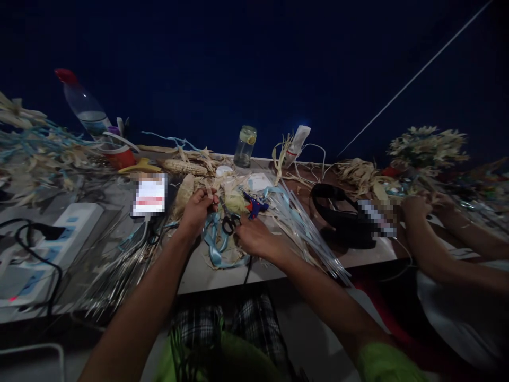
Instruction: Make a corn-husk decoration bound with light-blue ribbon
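My left hand [199,209] is pinched around a pale strip of dried husk [209,192], left of the table's middle. To its right, my right hand [252,233] has its fingers curled at the handles of black scissors [228,225]; the fingertips are partly hidden. A light blue ribbon [217,253] lies in loops on the table between and below my hands. Just beyond my right hand is a blue and red tool [255,206], beside a pale yellow-green bundle [235,203].
Corn [186,167], a glass jar [245,147] and a bottle [85,106] stand or lie farther back. Lit phone [150,195], power strip [59,249] and metal wires [119,281] are left. Clear rods [314,239], a black headset [345,223] and another person's hands [417,207] are right.
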`<state>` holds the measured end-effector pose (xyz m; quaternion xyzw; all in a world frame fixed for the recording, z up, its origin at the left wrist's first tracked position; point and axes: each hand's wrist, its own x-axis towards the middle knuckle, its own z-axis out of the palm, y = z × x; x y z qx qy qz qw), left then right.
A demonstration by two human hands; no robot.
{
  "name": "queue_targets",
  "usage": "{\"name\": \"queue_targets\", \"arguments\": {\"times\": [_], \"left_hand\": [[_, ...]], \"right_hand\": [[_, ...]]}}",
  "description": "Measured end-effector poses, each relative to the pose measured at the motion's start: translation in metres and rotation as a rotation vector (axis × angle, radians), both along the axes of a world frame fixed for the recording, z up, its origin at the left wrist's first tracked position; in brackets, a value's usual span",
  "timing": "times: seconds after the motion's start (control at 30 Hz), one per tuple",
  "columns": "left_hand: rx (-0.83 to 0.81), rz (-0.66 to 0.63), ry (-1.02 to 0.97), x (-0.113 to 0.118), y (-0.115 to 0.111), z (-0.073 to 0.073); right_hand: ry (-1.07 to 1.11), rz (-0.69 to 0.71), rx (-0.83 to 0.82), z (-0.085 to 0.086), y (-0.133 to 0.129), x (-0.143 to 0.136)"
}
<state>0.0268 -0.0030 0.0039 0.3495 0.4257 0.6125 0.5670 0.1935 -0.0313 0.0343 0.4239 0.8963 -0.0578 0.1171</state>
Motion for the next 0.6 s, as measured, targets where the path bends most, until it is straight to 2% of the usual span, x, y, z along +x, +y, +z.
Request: {"name": "queue_targets", "arguments": {"times": [0.1,0.23,0.3,0.37,0.43,0.5,0.6], "left_hand": [[-0.008,-0.016,-0.043,-0.001,0.000,0.001],[-0.011,-0.054,-0.100,-0.001,-0.002,0.004],[-0.009,-0.066,-0.108,-0.001,-0.003,0.005],[-0.015,-0.084,-0.127,-0.001,-0.003,0.005],[-0.036,-0.119,-0.158,-0.002,-0.002,0.005],[-0.071,-0.160,-0.186,-0.002,-0.002,0.005],[-0.099,-0.188,-0.215,-0.001,-0.001,0.002]], "right_hand": [[0.093,-0.031,-0.104,0.008,0.008,0.008],[0.300,-0.070,-0.339,0.039,0.022,0.031],[0.481,-0.061,-0.518,0.055,0.028,0.045],[0.750,-0.101,-0.648,0.064,0.033,0.054],[1.062,-0.222,-0.657,0.062,0.037,0.055],[1.320,-0.364,-0.620,0.050,0.041,0.047],[1.476,-0.498,-0.683,0.024,0.046,0.021]]}}
